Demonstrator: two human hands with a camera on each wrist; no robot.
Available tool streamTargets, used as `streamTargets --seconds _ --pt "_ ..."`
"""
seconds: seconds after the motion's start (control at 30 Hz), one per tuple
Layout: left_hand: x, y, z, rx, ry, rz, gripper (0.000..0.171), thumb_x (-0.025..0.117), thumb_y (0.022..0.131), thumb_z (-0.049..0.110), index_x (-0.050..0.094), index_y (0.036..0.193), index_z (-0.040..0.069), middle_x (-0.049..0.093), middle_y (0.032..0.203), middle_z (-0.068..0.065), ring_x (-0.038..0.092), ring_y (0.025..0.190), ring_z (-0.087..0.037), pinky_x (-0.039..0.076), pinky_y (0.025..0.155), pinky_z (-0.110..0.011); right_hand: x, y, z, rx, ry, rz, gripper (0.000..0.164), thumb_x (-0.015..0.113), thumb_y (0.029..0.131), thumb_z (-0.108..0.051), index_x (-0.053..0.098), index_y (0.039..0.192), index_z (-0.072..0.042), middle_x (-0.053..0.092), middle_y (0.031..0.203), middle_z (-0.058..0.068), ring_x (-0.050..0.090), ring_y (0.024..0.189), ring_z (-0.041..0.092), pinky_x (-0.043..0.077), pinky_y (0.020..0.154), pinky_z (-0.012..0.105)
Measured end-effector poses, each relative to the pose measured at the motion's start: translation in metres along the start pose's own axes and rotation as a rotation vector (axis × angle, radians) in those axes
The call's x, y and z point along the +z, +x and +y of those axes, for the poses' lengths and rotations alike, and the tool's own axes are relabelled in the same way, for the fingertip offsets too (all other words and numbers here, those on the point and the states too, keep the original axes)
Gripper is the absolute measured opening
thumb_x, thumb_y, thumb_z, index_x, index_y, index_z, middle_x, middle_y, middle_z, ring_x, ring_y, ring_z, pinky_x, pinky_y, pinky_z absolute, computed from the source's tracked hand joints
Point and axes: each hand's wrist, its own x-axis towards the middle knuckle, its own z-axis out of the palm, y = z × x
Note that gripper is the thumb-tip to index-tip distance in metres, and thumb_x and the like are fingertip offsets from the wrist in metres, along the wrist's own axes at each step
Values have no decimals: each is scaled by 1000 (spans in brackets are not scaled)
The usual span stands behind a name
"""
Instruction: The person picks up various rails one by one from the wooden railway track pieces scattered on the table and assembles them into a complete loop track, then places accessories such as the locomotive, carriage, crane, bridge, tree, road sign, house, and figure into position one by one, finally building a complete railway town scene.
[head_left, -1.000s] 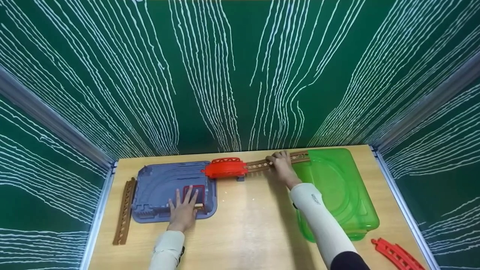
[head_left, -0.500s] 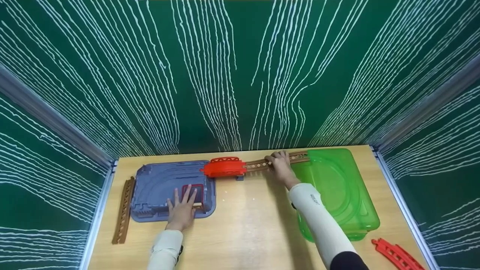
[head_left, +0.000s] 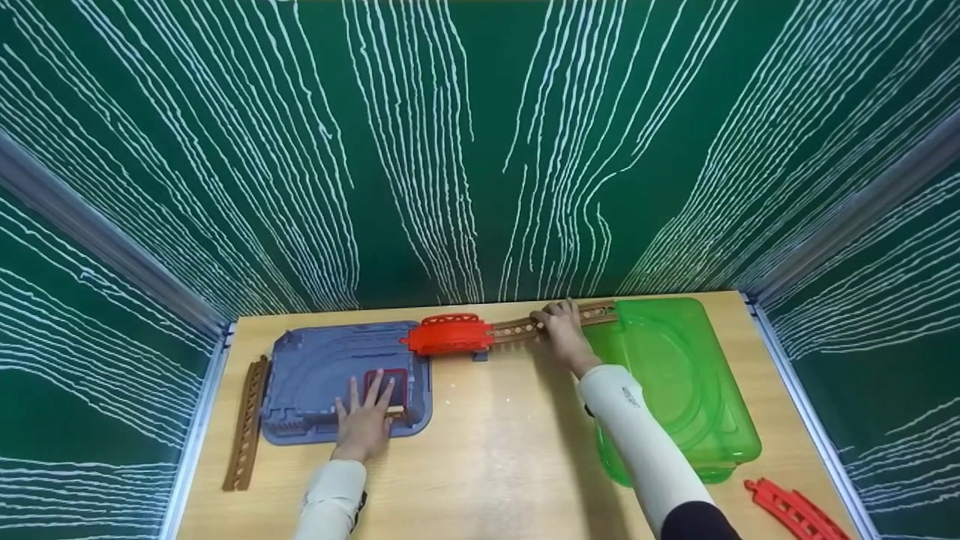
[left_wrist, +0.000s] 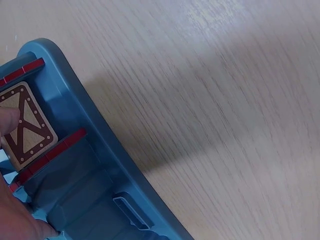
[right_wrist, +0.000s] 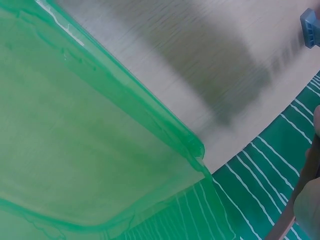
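My left hand rests with spread fingers on the front right of the blue-grey toy train base, over a red-framed part. In the left wrist view, the thumb touches a wood-look panel inside the base's rim. At the back, my right hand grips a brown toy track piece with curled fingers. The track spans from a red raised track piece at the base to the translucent green lid-like base. In the right wrist view, only fingertips and part of the track show.
A loose brown track piece lies along the blue-grey base's left side. Another red track piece is at the table's front right. A small grey support stands below the red piece. Green walls with white lines enclose the table.
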Motion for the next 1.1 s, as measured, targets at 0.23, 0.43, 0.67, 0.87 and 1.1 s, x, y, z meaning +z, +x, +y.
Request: streamTargets --seconds 0.23,0.43,0.67,0.87,1.1 --pt "0 4 3 6 7 3 65 58 84 27 25 140 22 9 147 0 1 129 -43 10 93 -67 1 0 2 -20 -17 47 27 71 67 -1 66 93 -5 58 86 10 47 87 30 22 96 54" --pt "0 6 5 3 5 -17 66 58 84 26 24 140 23 8 147 1 0 129 -43 8 94 -67 2 -3 8 -3 35 33 30 73 66 -2 65 94 -4 57 84 10 45 84 30 28 88 50" --pt "0 8 5 7 17 0 66 58 84 27 24 140 23 7 147 1 0 129 -43 8 94 -67 4 -2 11 5 21 2 28 71 68 -4 65 96 -5 58 86 9 44 85 28 28 87 48" --pt "2 9 5 12 13 5 66 57 84 27 23 140 23 8 147 1 -1 129 -44 7 93 -68 5 -1 12 -9 16 -2 28 71 68 -2 65 96 -5 59 85 10 45 85 29 25 93 48" --pt "2 9 7 14 24 16 64 57 84 27 24 140 22 9 147 0 1 129 -44 9 92 -68 6 -2 12 16 16 -24 29 72 69 -6 65 97 -6 59 88 9 45 86 28 23 92 49"
